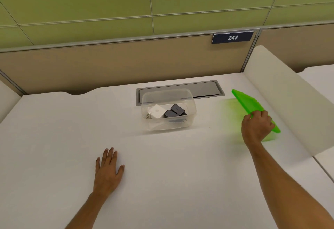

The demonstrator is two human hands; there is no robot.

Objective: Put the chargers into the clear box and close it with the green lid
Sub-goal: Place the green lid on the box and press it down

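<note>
The clear box (191,100) stands open in the middle of the white desk. Inside it lie a white charger (156,111) and two dark grey chargers (177,109), close together. To the right, my right hand (256,127) grips the green lid (246,102) by its near long edge; the lid is tilted up on edge, its far end pointing away, about a hand's width right of the box. My left hand (108,167) rests flat on the desk, fingers spread, well in front of the box and holding nothing.
A grey cable hatch (207,88) is set into the desk just behind the box. A white curved divider (289,102) rises right of the lid. A beige partition with a plate reading 248 (232,37) closes the back.
</note>
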